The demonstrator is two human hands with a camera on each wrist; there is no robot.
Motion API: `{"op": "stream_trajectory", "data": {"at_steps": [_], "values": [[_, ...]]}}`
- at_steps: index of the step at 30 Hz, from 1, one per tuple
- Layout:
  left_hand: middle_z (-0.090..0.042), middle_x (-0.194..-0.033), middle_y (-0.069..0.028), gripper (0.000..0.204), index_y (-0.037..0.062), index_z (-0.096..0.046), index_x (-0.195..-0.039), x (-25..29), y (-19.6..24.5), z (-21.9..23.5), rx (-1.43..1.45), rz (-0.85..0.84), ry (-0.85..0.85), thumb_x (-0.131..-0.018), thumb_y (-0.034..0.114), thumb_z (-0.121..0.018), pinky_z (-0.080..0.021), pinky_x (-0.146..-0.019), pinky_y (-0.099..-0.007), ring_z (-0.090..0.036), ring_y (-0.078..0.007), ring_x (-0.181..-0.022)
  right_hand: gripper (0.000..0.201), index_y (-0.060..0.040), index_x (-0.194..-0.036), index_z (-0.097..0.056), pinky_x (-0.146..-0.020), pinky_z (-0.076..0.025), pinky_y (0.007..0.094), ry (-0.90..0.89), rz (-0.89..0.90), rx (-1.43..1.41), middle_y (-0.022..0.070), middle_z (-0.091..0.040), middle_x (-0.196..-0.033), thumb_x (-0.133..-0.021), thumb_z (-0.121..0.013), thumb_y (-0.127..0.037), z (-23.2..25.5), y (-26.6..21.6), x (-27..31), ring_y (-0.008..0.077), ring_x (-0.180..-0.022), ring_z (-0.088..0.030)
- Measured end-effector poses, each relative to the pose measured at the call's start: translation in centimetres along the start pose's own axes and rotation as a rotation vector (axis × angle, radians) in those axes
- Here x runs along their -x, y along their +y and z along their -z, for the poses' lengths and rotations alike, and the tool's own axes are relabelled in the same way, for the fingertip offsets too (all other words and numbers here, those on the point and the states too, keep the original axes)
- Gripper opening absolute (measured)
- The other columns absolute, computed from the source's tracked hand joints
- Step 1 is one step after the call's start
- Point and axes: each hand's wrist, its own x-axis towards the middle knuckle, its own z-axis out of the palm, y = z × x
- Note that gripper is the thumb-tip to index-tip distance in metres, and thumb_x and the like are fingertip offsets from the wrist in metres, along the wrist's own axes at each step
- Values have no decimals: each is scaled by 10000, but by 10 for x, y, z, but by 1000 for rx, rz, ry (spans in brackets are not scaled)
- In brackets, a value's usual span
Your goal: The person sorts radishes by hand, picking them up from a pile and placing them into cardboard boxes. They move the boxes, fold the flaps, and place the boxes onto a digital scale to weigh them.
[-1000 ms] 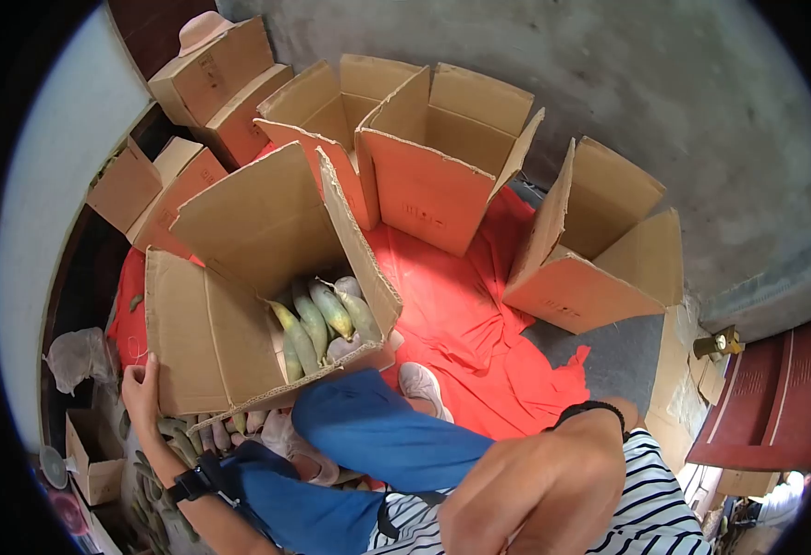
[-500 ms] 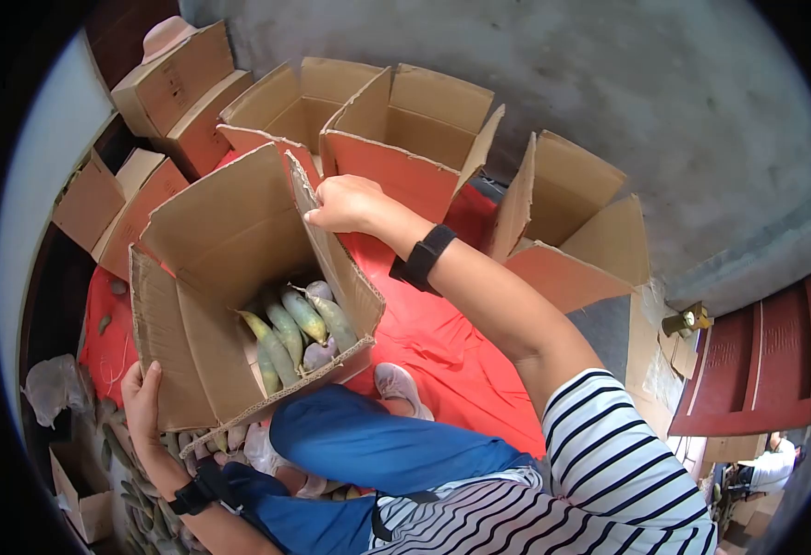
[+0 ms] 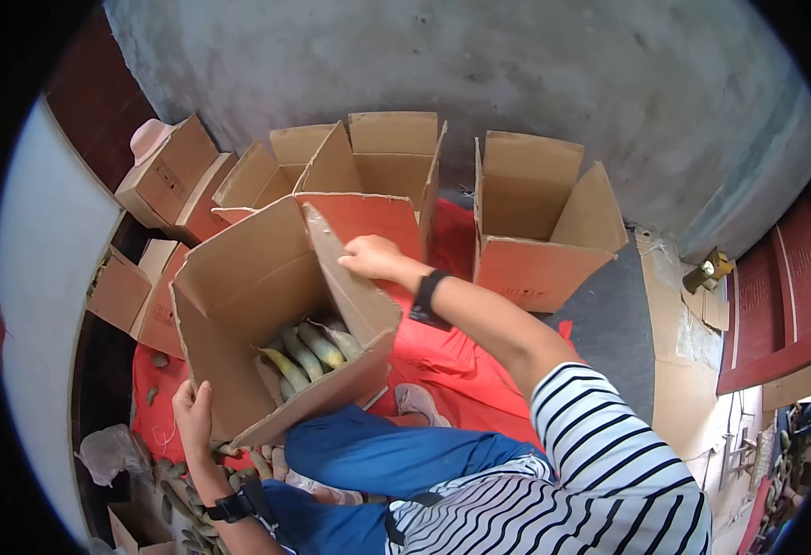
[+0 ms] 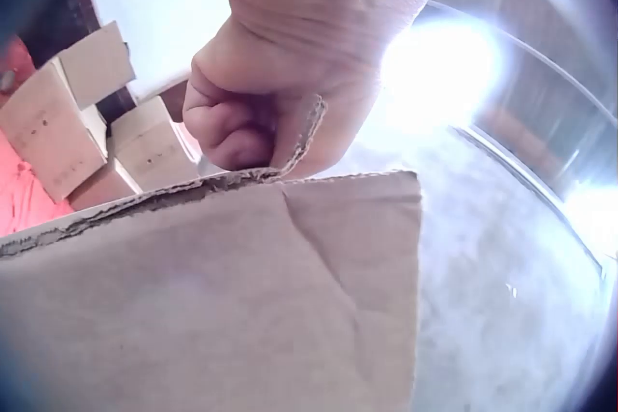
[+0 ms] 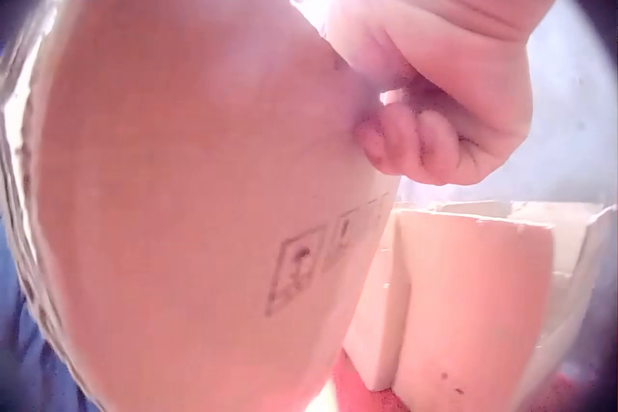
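Observation:
An open cardboard box (image 3: 239, 268) stands in front of the person's legs, its flaps raised. Inside lie several long green-and-yellow radish-like vegetables (image 3: 303, 347). My left hand (image 3: 192, 416) grips the near left edge of the box, thumb over the rim. In the left wrist view, the left hand's (image 4: 290, 55) fingers curl over the torn corrugated edge of a box flap (image 4: 290, 286). My right hand (image 3: 375, 259) pinches the edge of the right flap. The right wrist view shows the right hand (image 5: 435, 103) with fingers curled at that flap (image 5: 193, 161), which bears printed symbols.
More open boxes (image 3: 368, 208) stand behind, and another box (image 3: 535, 273) is to the right. Stacked boxes (image 3: 160, 190), topped by a pink hat (image 3: 149, 141), sit at the left. Red cloth (image 3: 461, 356) covers the floor. Loose vegetables (image 3: 188, 499) lie at lower left.
My right hand has risen from near the lap to the right flap and taken hold of it. The held box has turned and tilted slightly. My left hand keeps its grip. The head view has shifted.

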Motion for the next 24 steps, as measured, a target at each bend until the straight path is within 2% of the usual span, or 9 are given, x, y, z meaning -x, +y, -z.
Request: {"op": "stream_trajectory", "data": {"at_steps": [4, 6, 8, 12, 14, 16, 20, 22, 24], "values": [[-382, -627, 36, 228, 18, -457, -716, 3, 54, -39, -199, -129, -44, -885, 68, -600, -277, -516, -273, -341, -46, -614, 399, -32, -887, -678, -703, -495, 453, 158, 10, -86, 189, -663, -792, -877, -576, -418, 25, 70, 94, 344, -781, -665], [-329, -615, 20, 256, 18, -417, -699, 13, 104, -65, -160, -98, -92, -871, 54, -602, -253, -499, -288, -318, -50, -602, 400, -37, -845, -657, -660, -468, 494, 171, -105, -105, 203, -646, -795, -879, -566, -425, 47, 85, 161, 388, -756, -631], [-318, -611, 21, 262, 13, -405, -695, 19, 127, -89, -146, -104, -223, -867, 47, -600, -237, -485, -291, -310, -49, -585, 376, -17, -817, -631, -607, -441, 454, 258, -201, -149, 203, -596, -708, -894, -589, -382, 71, 89, 233, 340, -651, -594], [-443, -586, -97, 156, -37, -521, -799, 44, 158, -159, -101, -127, -528, -877, 76, -597, -386, -510, -295, -462, -92, -571, 347, 7, -764, -595, -539, -406, 368, 419, -413, -160, 135, -518, -602, -906, -621, -309, 102, 110, 364, 192, -546, -483], [-521, -625, -201, 131, -33, -545, -842, 64, 172, -207, 74, -275, -654, -873, 83, -597, -447, -534, -369, -587, -242, -564, 358, 11, -744, -590, -518, -394, 348, 422, -594, -118, 92, -502, -569, -903, -619, -308, 120, 125, 429, 148, -538, -466], [-553, -666, -154, 148, -34, -584, -943, 86, 166, -268, 145, -366, -783, -890, 104, -573, -484, -598, -371, -588, -212, -625, 351, 14, -733, -592, -504, -380, 323, 488, -718, -70, 59, -494, -553, -891, -630, -297, 143, 129, 488, 111, -544, -458], [-578, -763, -235, 222, -20, -535, -895, 147, 165, -380, 236, -535, -921, -922, 196, -579, -478, -632, -445, -600, -405, -705, 332, 8, -698, -613, -488, -420, 304, 431, -1089, 181, 71, -531, -527, -866, -649, -276, 173, 157, 599, 130, -476, -509], [-551, -742, -235, 294, -17, -496, -852, 159, 188, -382, 413, -486, -1226, -938, 254, -571, -461, -648, -466, -569, -426, -702, 330, -5, -675, -616, -478, -460, 307, 379, -1239, 65, 85, -561, -515, -880, -620, -263, 182, 158, 630, 147, -457, -569], [-545, -755, -230, 310, -10, -495, -850, 150, 207, -360, 354, -496, -1314, -949, 278, -553, -454, -663, -461, -569, -411, -718, 343, -17, -662, -616, -502, -494, 327, 213, -1314, 264, 108, -591, -523, -901, -586, -261, 174, 185, 640, 162, -464, -606]]}}
